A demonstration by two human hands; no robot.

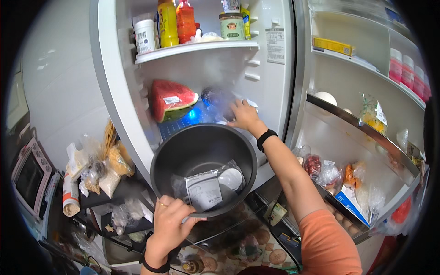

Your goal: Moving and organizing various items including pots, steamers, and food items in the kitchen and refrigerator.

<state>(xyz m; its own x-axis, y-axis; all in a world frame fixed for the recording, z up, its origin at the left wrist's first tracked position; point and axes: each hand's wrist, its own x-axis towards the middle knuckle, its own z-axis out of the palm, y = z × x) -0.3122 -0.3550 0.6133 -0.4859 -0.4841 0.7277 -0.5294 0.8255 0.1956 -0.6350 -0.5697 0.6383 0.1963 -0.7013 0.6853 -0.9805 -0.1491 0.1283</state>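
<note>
My left hand (pixel 173 221) grips the near rim of a large dark grey round pot (pixel 172 147), held in front of the open fridge. Inside the pot lie a printed leaflet (pixel 204 190) in a plastic bag and a white round piece (pixel 230 179). My right hand (pixel 242 115) reaches past the pot's far side onto the lower shelf, at a dark plastic-wrapped item (pixel 217 98) partly blurred by mist; whether the fingers hold it I cannot tell. To its left sits a wrapped watermelon wedge (pixel 173 99) on the blue perforated shelf surface (pixel 172 128).
An upper fridge shelf (pixel 199 49) holds bottles and jars. At right, the open fridge door (pixel 354 127) carries bagged food, eggs and pink-filled bottles. At left, a black rack (pixel 118 192) bears bagged dry goods, near a pink toaster oven (pixel 32 177). Patterned flooring (pixel 240 257) shows below.
</note>
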